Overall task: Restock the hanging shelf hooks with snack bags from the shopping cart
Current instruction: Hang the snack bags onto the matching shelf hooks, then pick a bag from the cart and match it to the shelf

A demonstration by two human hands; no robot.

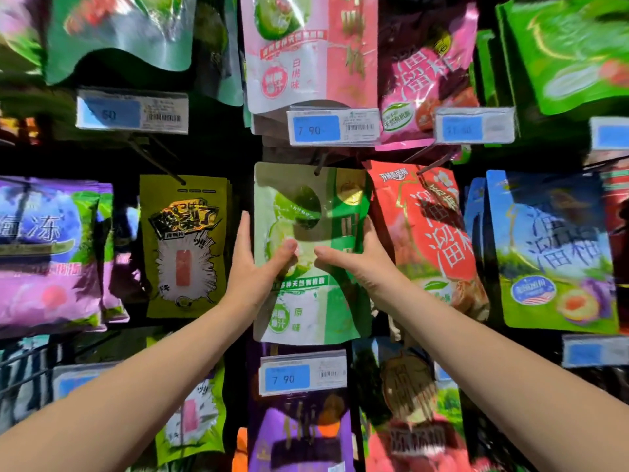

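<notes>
Both forearms reach up from the bottom corners. Left hand [253,267] grasps the green bag [306,315] by its left edge, thumb on the front. Right hand [357,264] grasps the bag's right edge, thumb also on the front, thumb tips nearly meeting. The bag is upright at shelf-face centre, with the hook [320,165] meeting its top edge. Price tag [303,373] just below the bag. Yellow bag [185,247] hangs left of it, red bag [425,233] right. Pink bag [306,56] above, blurred.
</notes>
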